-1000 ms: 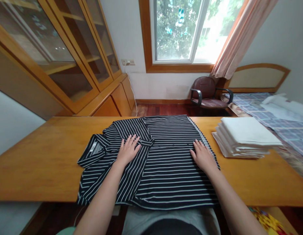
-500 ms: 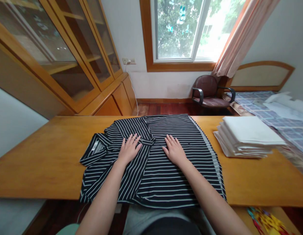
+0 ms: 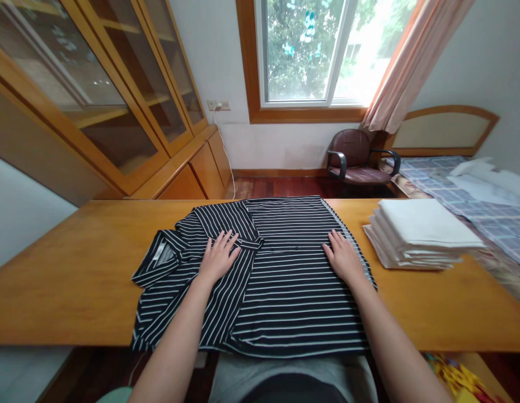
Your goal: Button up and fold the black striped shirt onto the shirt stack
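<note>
A black shirt with white stripes (image 3: 293,296) lies spread on the wooden table (image 3: 75,268), its collar to the left and its hem to the right. My left hand (image 3: 218,256) rests flat on the shirt's upper part, near the waist seam, with fingers apart. Near the hem on the right, my right hand (image 3: 342,257) lies flat on the fabric, fingers spread. Neither hand grips the cloth. Small dark buttons show along the middle, between the two hands. The shirt's near edge reaches the table's front edge.
A stack of folded white cloth-like sheets (image 3: 423,232) stands on the table's right side. Beyond the table are a brown armchair (image 3: 356,157), a bed (image 3: 444,179) and a glass-doored cabinet (image 3: 129,112). Yellow and red items (image 3: 457,375) sit low at the front right.
My right hand has slid right across the shirt, from its middle to near the hem. My left hand stays in place on the upper part. The view has shifted slightly.
</note>
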Motion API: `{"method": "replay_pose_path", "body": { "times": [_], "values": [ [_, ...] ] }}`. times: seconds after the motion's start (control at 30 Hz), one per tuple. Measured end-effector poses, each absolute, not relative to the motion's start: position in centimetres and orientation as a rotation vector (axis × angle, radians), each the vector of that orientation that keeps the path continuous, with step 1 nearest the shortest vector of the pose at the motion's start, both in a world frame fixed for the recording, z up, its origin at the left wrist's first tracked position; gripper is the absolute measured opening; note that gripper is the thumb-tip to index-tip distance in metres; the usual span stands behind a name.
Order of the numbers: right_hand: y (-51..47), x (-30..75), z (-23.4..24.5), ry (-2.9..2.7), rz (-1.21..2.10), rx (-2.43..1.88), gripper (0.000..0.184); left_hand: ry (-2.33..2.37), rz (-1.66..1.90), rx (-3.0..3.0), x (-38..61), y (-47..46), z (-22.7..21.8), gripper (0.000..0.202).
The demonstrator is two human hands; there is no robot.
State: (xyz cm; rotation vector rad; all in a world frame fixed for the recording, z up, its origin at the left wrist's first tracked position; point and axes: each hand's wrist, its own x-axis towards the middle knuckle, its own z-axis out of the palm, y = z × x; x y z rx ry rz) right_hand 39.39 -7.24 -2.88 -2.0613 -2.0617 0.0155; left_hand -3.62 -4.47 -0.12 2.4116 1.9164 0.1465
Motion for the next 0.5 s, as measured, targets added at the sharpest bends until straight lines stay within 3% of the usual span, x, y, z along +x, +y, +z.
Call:
{"method": "replay_pose_path", "body": {
  "times": [0.3, 0.5],
  "values": [
    [-7.3, 41.1, -3.2, -2.006, -0.036, -2.104, 0.065, 1.915, 0.163, 2.384, -3.7, -4.6, 0.0, 0.059],
    [-7.1, 41.2, -3.6, -2.010, -0.032, -2.108, 0.066, 1.927, 0.355, 2.352, -4.5, -4.3, -0.3, 0.057]
  ]
}}
